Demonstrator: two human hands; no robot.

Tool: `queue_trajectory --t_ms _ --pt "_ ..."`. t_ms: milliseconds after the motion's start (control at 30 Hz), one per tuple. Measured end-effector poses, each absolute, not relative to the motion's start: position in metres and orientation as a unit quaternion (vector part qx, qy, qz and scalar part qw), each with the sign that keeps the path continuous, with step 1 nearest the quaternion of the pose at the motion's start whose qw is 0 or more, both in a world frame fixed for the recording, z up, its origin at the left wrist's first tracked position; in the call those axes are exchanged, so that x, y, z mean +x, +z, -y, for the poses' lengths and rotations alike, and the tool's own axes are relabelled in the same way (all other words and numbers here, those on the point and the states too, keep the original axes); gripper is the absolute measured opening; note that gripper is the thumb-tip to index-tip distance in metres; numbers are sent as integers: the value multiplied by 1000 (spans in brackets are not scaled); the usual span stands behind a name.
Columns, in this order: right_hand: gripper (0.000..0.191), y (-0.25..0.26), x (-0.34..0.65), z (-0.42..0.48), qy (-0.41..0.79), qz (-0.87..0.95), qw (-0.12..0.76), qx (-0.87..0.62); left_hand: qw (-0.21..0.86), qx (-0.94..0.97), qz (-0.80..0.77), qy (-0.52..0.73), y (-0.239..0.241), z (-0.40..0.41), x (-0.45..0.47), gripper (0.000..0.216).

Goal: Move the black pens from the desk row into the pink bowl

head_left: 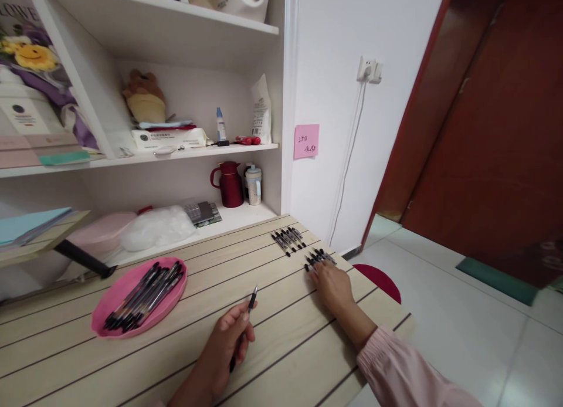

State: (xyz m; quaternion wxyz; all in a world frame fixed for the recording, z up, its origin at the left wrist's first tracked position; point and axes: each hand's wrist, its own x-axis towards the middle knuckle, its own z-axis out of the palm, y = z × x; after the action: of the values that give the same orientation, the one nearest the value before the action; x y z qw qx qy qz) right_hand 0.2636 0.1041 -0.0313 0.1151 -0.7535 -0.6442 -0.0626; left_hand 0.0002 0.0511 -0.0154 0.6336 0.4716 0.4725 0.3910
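Note:
My left hand [229,339] is closed around a slim black pen [252,301], whose pointed end sticks up past the fingers. The pen's other end shows below the palm. Farther right, my right hand [331,284] reaches over a row of short black-and-clear pen-like pieces [320,255], its fingers bent down at the near end of the row. The fingertips are partly hidden, so what they pinch does not show. Just beyond lies a second row of similar pieces [288,240], side by side. A pink oval tray [181,287] at left holds several black-ended pens [147,295].
The wooden table [281,372] has dark stripes; its right edge runs beside my right forearm. A red round seat [380,281] stands beyond that edge. Behind are white shelves with a red jug [231,185]. A raised stand [39,237] overhangs the table's left side.

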Motion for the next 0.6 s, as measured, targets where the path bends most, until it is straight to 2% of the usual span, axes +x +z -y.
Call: queue_trajectory --t_ms 433,600 --pt "25 -35 263 -102 -55 628 104 -769 638 481 -458 389 -20 -53 -1 47" --pt "23 -27 262 -99 -56 617 125 -775 639 479 -457 391 -22 -54 -1 44"
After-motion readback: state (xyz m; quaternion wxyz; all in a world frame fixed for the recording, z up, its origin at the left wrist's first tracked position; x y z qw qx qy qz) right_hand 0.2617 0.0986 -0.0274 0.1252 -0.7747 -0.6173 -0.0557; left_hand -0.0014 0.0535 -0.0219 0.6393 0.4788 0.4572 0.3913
